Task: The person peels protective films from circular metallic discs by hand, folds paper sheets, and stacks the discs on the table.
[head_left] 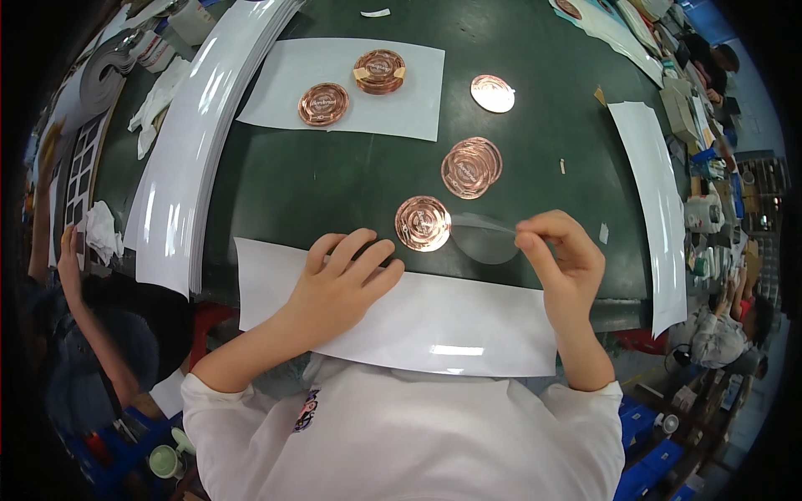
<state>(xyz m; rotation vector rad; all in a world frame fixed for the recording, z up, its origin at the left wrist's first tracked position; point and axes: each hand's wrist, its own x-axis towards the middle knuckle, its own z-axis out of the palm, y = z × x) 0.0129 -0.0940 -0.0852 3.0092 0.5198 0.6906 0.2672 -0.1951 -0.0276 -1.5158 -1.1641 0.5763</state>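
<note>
Between thumb and forefinger, my right hand (564, 250) pinches the edge of a clear round film (486, 242), which hangs just above the green table (351, 184). The film's left side comes close to a shiny copper-coloured round label (423, 224); I cannot tell whether they touch. My left hand (342, 280) lies palm down over the edge of a white sheet (468, 321), its fingers apart and holding nothing. Its fingertips are near that label. Farther off is an overlapping pile of similar copper labels (471, 168), and beyond it a pale, glossy copper disc (493, 93).
On a far white sheet (418, 117) sit a banded stack of copper labels (379, 72) and a loose pile (323, 104). A tall stack of glossy white sheets (180, 159) stands at left. Another white sheet (652, 209) lies along the right edge. Other people work on both sides.
</note>
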